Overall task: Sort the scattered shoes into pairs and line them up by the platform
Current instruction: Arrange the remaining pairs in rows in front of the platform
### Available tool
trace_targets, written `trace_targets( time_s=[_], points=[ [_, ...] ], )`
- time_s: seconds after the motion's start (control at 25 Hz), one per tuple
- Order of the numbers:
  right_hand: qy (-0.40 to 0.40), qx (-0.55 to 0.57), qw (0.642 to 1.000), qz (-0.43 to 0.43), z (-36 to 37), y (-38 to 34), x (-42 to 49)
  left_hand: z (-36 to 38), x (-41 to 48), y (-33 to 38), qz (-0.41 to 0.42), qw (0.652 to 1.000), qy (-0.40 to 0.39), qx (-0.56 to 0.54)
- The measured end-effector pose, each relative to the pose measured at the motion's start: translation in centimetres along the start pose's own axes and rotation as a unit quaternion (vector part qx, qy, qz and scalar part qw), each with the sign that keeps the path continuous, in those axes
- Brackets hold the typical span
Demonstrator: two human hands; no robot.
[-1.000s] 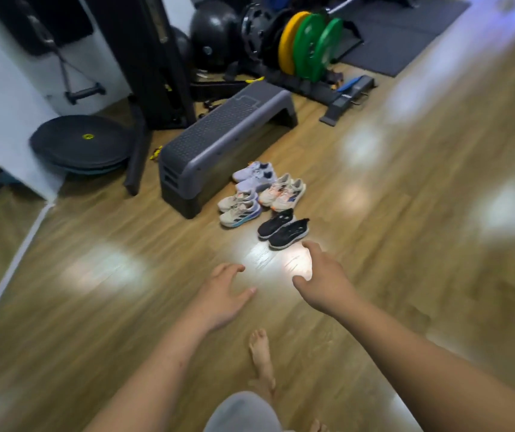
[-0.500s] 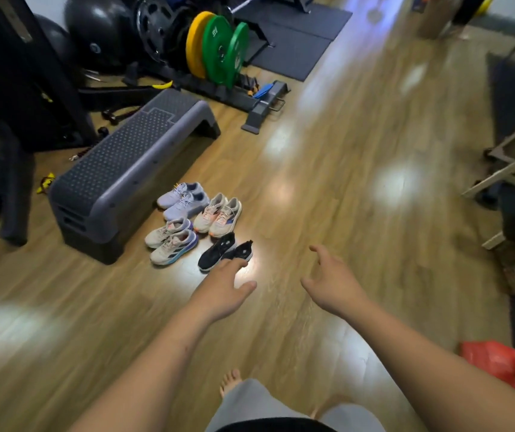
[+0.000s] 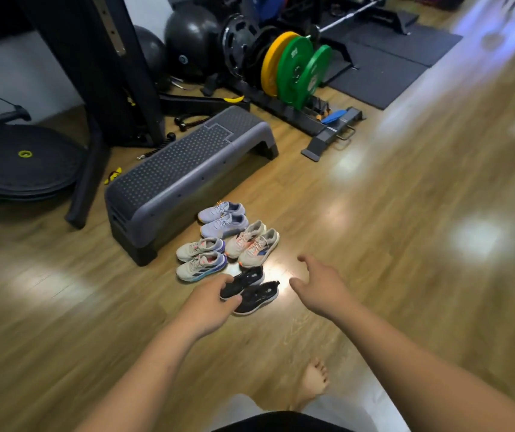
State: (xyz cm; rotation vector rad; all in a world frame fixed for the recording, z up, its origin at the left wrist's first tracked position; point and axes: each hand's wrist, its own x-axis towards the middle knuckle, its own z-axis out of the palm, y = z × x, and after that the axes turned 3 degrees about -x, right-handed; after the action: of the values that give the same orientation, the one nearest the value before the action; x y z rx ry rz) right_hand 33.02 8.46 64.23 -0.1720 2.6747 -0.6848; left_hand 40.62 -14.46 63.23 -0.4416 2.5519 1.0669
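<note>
Several shoes stand in pairs on the wood floor beside the grey step platform (image 3: 181,169). A lavender pair (image 3: 222,218) is nearest it, then a white pair with purple heels (image 3: 201,258). A cream and orange pair (image 3: 253,243) and a black pair (image 3: 254,293) stand further out. My left hand (image 3: 212,302) hangs in the air in front of the black pair, fingers loosely spread, covering the toe of one black shoe in view. My right hand (image 3: 321,285) is held out to the right of that pair, relaxed. Neither hand holds anything.
Behind the platform are a black machine column (image 3: 106,73), exercise balls (image 3: 190,42) and a rack of yellow and green weight plates (image 3: 296,70). A black balance disc (image 3: 22,157) lies at the left, dark mats (image 3: 384,67) at the back right. My bare foot (image 3: 313,380) is below.
The view has swung right and then back left, and the shoes look nearer. Both hands stay out in front, holding nothing. The shoes have not moved.
</note>
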Motion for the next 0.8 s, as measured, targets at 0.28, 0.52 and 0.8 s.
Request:
trace_targets(
  time_s=[0.28, 0.52, 0.8],
  points=[
    [-0.053, -0.017, 0.996, -0.065, -7.1, 4.1, 9.1, 0.5, 5.2, 8.7, -0.006, 0.995, 0.098, 0.033],
    [-0.059, -0.004, 0.996, -0.073, -11.7, 6.1, 16.5, 1.9, 12.6, 13.4, -0.049, 0.996, 0.056, 0.053],
    [-0.04, -0.035, 0.999, -0.005, -17.8, 9.7, 25.3, 4.4, 26.0, 17.1, -0.068, 0.996, -0.042, -0.033]
  ],
)
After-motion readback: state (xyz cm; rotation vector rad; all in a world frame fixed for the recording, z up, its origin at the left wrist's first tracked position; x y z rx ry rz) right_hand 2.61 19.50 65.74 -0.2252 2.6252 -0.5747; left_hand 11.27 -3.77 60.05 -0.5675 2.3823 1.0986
